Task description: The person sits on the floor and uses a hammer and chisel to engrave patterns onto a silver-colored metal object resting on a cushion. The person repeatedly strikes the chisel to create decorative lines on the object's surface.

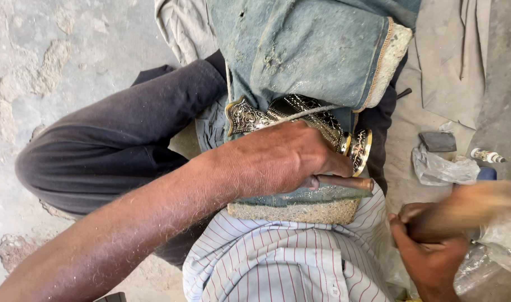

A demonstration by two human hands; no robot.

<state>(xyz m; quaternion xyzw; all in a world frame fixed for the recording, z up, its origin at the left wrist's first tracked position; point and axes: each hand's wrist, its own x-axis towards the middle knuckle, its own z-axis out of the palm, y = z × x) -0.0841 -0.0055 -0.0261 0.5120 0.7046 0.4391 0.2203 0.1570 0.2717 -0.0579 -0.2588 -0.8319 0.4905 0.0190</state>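
- While the left hand (286, 159) presses down on the lap, its fingers are curled tight around a short brown rod-like tool (345, 182), whose tip points to the right just past the knuckles.
- That tool lies against an ornate curved metal piece with silver relief work and gold-coloured trim (300, 114), which sits directly under and behind the left hand, partly hidden by it.
- At the right end of the ornate piece a round gold-rimmed cap (360, 150) sticks out, just above the tool's tip.
- Lower right, the right hand (429, 251) is closed around a brown wooden handle (462, 210); the handle is blurred, so its far end cannot be made out.
- Both hands are apart, the right one lower and well to the side of the left.
- Folded, dusty blue denim cloth with a pale padded edge (311, 50) wraps over and under the ornate piece, resting on the person's dark-trousered leg (121, 140).
- A white shirt with thin red stripes (278, 263) shows at the bottom.
- On the grey floor (43, 67) to the right lie a crumpled clear plastic bag (440, 168), a small dark grey block (438, 141) and a small white tube (486, 156).
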